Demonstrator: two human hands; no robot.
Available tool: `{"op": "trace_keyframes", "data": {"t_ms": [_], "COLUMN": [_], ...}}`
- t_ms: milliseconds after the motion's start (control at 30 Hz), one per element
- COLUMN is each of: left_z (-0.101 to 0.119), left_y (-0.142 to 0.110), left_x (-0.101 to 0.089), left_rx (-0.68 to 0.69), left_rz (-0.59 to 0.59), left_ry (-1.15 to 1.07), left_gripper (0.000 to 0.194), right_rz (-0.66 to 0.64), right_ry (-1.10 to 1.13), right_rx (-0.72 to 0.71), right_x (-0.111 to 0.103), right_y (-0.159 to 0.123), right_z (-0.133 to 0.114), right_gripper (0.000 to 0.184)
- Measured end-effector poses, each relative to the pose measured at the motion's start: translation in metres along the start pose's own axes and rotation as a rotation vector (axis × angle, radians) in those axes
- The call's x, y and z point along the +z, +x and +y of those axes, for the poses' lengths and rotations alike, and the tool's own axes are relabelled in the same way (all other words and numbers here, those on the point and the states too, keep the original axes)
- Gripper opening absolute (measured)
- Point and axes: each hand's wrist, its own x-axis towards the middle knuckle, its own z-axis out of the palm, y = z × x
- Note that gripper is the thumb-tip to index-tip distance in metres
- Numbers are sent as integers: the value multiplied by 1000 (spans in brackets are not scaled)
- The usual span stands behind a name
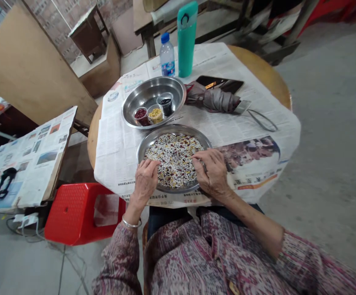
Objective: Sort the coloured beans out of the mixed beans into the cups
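Observation:
A round metal plate [139, 149] in front of me holds a spread of white grains mixed with dark red, yellow and black beans [174, 159]. Over its left rim rests my left hand [147, 177], fingers curled together with the tips at the edge of the grains. My right hand [211, 172] is at the right rim, its thumb and fingertips pinched together above the grains. What either pinch holds, if anything, is too small to see. Behind stands a wider metal basin [131, 98] with cups of red beans [142, 116], yellow beans [155, 115] and black beans [166, 105].
Newspaper [113, 139] covers the round table. Toward the back are a water bottle [167, 57], a green flask [186, 45], a folded umbrella [217, 100] and a dark phone or tablet [223, 84]. A red stool [73, 213] and another newspaper-covered table [36, 151] stand left.

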Motion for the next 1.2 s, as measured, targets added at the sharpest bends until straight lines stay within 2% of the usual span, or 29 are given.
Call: {"op": "trace_keyframes", "data": {"t_ms": [133,267,367,433,533,600,667,733,833,933,1033,1200], "left_z": [0,-3,-5,-5,-5,-5,-6,-7,-8,-9,-9,-8], "left_y": [-10,-8,-10,-12,-14,-15,-16,-16,-15,-13,-13,-14], "left_x": [9,13,15,16,18,19,20,21,22,22,21,19], "left_rx": [13,12,4,8,-31,-72,-91,-90,-92,-102,-109,-188], "left_rz": [255,345,403,425,422,406,391,388,394,390,374,365], "left_ry": [-108,-184,-217,-232,-223,-231,-272,-319,-349,-362,-375,-438], "left_gripper": [13,13,13,14,14,15,17,19,20,20,20,21], "right_rz": [-53,-215,-432,-646,-967,-1059,-1018,-903,-723,-630,-664,-827], "right_ry": [-38,-118,-96,-1,104,76,-38,-189,-390,-519,-491,-150], "right_rx": [-13,-56,-87,-102,-141,-169,-168,-137,-40,81,107,-5], "right_x": [-1,-10,-20,-23,-17,-8,3,12,21,28,39,56], "right_y": [0,5,12,16,20,23,29,40,58,69,67,50], "right_z": [1,-3,-12,-22,-36,-39,-34,-23,-3,6,-3,-40], "right_gripper": [14,19,20,20,25,30,33,35,36,34,33,25]}}
